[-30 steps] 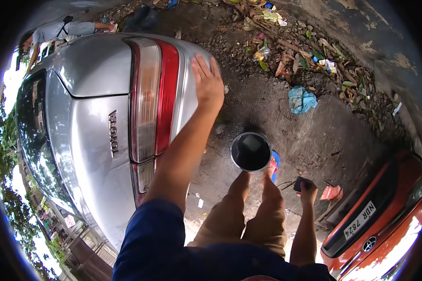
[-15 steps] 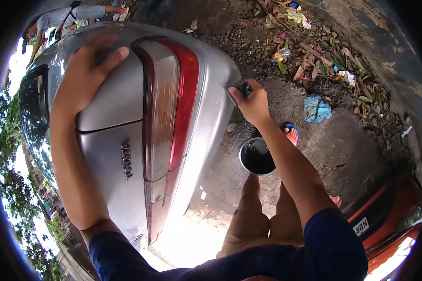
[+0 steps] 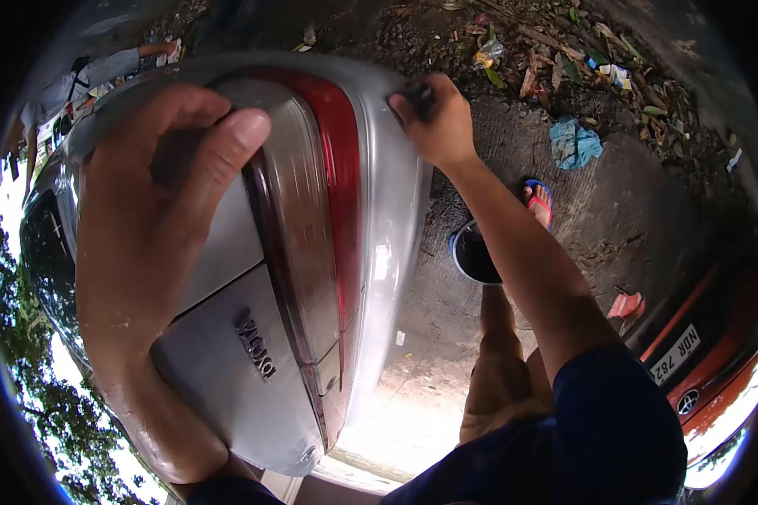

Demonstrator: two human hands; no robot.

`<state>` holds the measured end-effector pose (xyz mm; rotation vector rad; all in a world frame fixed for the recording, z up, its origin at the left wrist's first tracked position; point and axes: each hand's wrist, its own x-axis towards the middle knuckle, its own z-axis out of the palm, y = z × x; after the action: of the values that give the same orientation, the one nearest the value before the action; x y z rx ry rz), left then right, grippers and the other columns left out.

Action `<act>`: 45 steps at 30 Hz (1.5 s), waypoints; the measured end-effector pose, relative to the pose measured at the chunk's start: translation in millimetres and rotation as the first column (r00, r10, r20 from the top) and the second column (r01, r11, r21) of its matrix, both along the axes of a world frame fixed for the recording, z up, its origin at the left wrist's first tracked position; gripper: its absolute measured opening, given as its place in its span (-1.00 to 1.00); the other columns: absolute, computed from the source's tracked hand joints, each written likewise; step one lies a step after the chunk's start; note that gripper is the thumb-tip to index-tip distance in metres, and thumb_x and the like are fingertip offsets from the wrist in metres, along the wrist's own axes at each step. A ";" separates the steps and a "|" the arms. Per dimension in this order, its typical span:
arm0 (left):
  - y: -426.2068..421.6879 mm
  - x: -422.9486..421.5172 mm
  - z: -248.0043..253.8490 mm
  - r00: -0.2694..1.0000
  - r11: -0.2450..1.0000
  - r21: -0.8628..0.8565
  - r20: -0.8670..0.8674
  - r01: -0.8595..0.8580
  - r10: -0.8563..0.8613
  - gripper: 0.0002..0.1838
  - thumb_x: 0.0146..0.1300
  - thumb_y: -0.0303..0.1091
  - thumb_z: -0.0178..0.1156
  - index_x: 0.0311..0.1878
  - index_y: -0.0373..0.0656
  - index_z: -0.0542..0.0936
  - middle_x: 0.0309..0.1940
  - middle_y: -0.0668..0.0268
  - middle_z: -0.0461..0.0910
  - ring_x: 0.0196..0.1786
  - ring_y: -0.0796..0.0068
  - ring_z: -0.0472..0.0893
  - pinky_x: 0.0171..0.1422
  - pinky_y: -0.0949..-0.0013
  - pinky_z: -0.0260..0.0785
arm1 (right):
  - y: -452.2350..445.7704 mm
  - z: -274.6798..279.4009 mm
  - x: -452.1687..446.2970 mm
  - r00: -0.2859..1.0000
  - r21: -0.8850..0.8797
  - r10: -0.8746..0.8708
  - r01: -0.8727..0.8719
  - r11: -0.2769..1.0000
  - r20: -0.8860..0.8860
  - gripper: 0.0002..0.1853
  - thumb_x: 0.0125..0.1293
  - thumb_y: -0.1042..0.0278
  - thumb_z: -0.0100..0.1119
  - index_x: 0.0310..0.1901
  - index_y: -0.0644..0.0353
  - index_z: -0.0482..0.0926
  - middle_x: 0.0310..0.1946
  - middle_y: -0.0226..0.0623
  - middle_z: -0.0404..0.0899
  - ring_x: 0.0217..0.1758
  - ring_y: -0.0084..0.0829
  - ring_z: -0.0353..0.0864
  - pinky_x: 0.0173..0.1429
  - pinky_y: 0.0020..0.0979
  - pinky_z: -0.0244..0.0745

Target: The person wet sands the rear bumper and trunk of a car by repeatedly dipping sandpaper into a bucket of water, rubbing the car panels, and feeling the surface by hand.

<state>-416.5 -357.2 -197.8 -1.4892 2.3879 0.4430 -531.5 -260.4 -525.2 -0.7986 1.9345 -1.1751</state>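
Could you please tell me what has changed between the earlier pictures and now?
The left hand has come off the rear corner of the silver Toyota and is now raised close to the camera. The right hand has moved up from beside the legs to that corner, carrying the dark pad. No grip was newly taken on an object. The bucket and blue plastic bag stayed on the ground.

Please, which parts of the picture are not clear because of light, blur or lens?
Head view: the wide lens curves the silver car and darkens the corners; glare whitens the ground beside it. Also in the head view, the left hand looks large and slightly blurred.
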 end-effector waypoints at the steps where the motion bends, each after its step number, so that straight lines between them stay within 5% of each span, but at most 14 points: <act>1: 2.2 0.6 -2.1 0.995 0.995 -0.006 0.000 0.096 -0.096 -0.52 0.50 0.02 0.34 0.17 -0.24 0.70 -0.03 0.16 0.75 0.09 0.39 0.66 0.30 0.29 0.42 | -17.6 1.6 -5.8 0.999 0.101 0.046 -0.046 0.994 0.007 -0.51 0.30 0.10 0.55 0.08 0.31 0.68 -0.09 0.08 0.80 0.09 0.08 0.80 0.19 -0.07 0.68; 3: 5.6 5.0 -4.4 0.963 0.963 -0.021 0.009 0.270 -0.269 -0.54 0.51 -0.01 0.34 0.17 -0.25 0.69 -0.08 0.15 0.74 0.07 0.41 0.66 0.25 0.31 0.44 | -23.3 1.8 1.2 1.000 0.102 -0.005 0.004 0.995 0.016 -0.48 0.30 0.11 0.55 0.15 0.29 0.67 -0.12 0.08 0.80 0.04 0.07 0.82 0.18 -0.08 0.69; 6: 14.5 2.4 0.6 0.978 0.974 0.094 -0.056 0.207 -0.202 -0.53 0.51 -0.03 0.35 0.21 -0.24 0.68 -0.05 0.13 0.73 0.04 0.45 0.65 0.17 0.38 0.45 | 31.4 -6.6 26.0 0.989 -0.074 -0.136 0.140 0.987 0.049 -0.50 0.30 0.08 0.54 0.13 0.22 0.69 -0.18 0.10 0.80 0.00 0.09 0.82 0.13 -0.07 0.68; 10: 27.7 11.0 -13.0 0.953 0.966 0.005 -0.161 0.260 -0.256 -0.49 0.50 0.00 0.37 0.27 -0.22 0.66 -0.01 0.14 0.72 -0.09 0.49 0.64 0.02 0.43 0.45 | -36.5 1.3 14.3 0.991 0.104 -0.134 0.135 0.985 -0.019 -0.54 0.31 0.08 0.53 0.11 0.19 0.72 -0.14 0.05 0.82 0.00 0.08 0.83 0.10 -0.03 0.69; 15: 26.4 5.2 -4.4 0.977 0.984 0.064 -0.146 0.167 -0.156 -0.47 0.52 0.05 0.34 0.31 -0.18 0.66 0.02 0.18 0.73 -0.07 0.49 0.64 0.06 0.43 0.46 | 34.5 -14.8 33.5 0.981 -0.193 -0.191 0.180 0.965 -0.038 -0.51 0.27 0.12 0.56 0.15 0.20 0.71 -0.13 0.01 0.82 0.03 0.05 0.83 0.17 -0.08 0.69; 18: 18.3 10.1 -11.7 0.960 0.976 -0.005 -0.182 0.218 -0.215 -0.48 0.54 0.05 0.31 0.32 -0.15 0.66 0.02 0.19 0.74 -0.02 0.48 0.65 0.12 0.41 0.45 | -29.0 6.6 7.4 0.998 0.156 -0.055 0.055 0.986 -0.007 -0.49 0.29 0.04 0.54 0.12 0.23 0.70 -0.17 0.02 0.82 0.01 0.05 0.83 0.14 -0.10 0.70; 21: 17.8 9.2 -12.4 0.952 0.978 -0.019 -0.223 0.208 -0.207 -0.51 0.56 0.03 0.29 0.31 -0.15 0.67 0.02 0.21 0.75 0.02 0.45 0.66 0.20 0.36 0.45 | -14.3 12.1 11.1 1.000 0.187 -0.002 0.007 0.982 -0.029 -0.40 0.32 0.01 0.51 0.26 0.22 0.65 -0.18 0.07 0.82 0.00 0.04 0.83 0.15 -0.11 0.71; 23: 19.7 5.8 -8.4 0.958 0.978 0.000 -0.200 0.208 -0.204 -0.50 0.56 0.03 0.30 0.30 -0.17 0.67 0.00 0.20 0.75 0.04 0.44 0.68 0.24 0.36 0.46 | 33.9 -14.5 32.8 0.987 -0.119 -0.120 0.107 0.987 -0.107 -0.45 0.33 0.01 0.50 0.17 0.24 0.65 -0.22 0.07 0.81 -0.02 0.05 0.83 0.14 -0.10 0.72; 27: 15.4 8.0 -13.0 0.952 0.978 -0.064 -0.225 0.200 -0.209 -0.50 0.55 0.03 0.30 0.28 -0.19 0.67 -0.04 0.21 0.76 0.04 0.45 0.69 0.26 0.36 0.46 | -46.8 15.2 9.9 0.994 0.225 0.025 0.001 0.974 -0.111 -0.48 0.34 0.10 0.50 0.21 0.23 0.66 -0.12 0.05 0.82 -0.04 0.06 0.85 0.24 -0.04 0.68; 33: 14.6 6.5 -4.9 0.954 0.977 -0.004 -0.214 0.213 -0.209 -0.52 0.55 0.00 0.30 0.27 -0.20 0.68 -0.04 0.17 0.77 0.05 0.42 0.70 0.25 0.35 0.47 | 9.4 -7.6 17.4 0.993 -0.040 -0.064 0.061 0.997 -0.095 -0.45 0.33 0.02 0.49 0.21 0.23 0.68 -0.07 0.11 0.80 0.07 0.12 0.79 0.23 -0.03 0.66; 36: 15.1 9.1 -8.8 0.963 0.983 -0.004 -0.205 0.181 -0.178 -0.53 0.55 0.00 0.30 0.25 -0.20 0.69 -0.04 0.17 0.77 0.04 0.41 0.70 0.23 0.33 0.48 | -62.1 -4.8 7.5 0.990 0.253 0.071 -0.038 0.967 -0.123 -0.51 0.34 0.01 0.48 0.23 0.03 0.70 -0.09 -0.04 0.83 0.06 0.11 0.80 0.22 0.04 0.64; 39: 14.8 6.4 -8.4 0.949 0.979 0.009 -0.246 0.205 -0.196 -0.53 0.55 0.01 0.30 0.25 -0.20 0.69 -0.05 0.17 0.77 0.03 0.41 0.70 0.21 0.34 0.48 | 12.3 1.8 16.6 0.996 0.095 -0.012 0.021 0.995 -0.090 -0.52 0.33 -0.02 0.49 0.17 0.06 0.70 -0.08 -0.02 0.82 0.05 0.13 0.80 0.23 0.04 0.64; 40: 12.4 5.1 -5.9 0.951 0.982 0.001 -0.246 0.191 -0.185 -0.52 0.56 0.01 0.29 0.25 -0.21 0.69 -0.05 0.17 0.77 0.03 0.41 0.70 0.21 0.34 0.48 | 31.9 3.6 25.5 0.993 -0.105 -0.108 0.103 0.989 -0.046 -0.52 0.32 -0.03 0.49 0.15 0.07 0.70 -0.08 -0.02 0.82 0.04 0.14 0.80 0.21 0.04 0.65; 45: 13.9 6.6 -13.2 0.954 0.987 -0.074 -0.254 0.143 -0.157 -0.51 0.58 0.04 0.26 0.22 -0.23 0.69 -0.07 0.17 0.76 0.02 0.40 0.69 0.24 0.35 0.45 | -43.8 0.9 2.4 0.996 0.147 -0.001 0.014 0.989 -0.087 -0.56 0.33 0.10 0.52 0.15 0.11 0.70 -0.18 -0.03 0.83 -0.06 0.06 0.84 0.13 -0.08 0.73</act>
<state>-409.9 -343.3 -211.0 -1.3288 2.7129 0.5718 -529.0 -304.3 -524.3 -0.7749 2.0709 -1.0024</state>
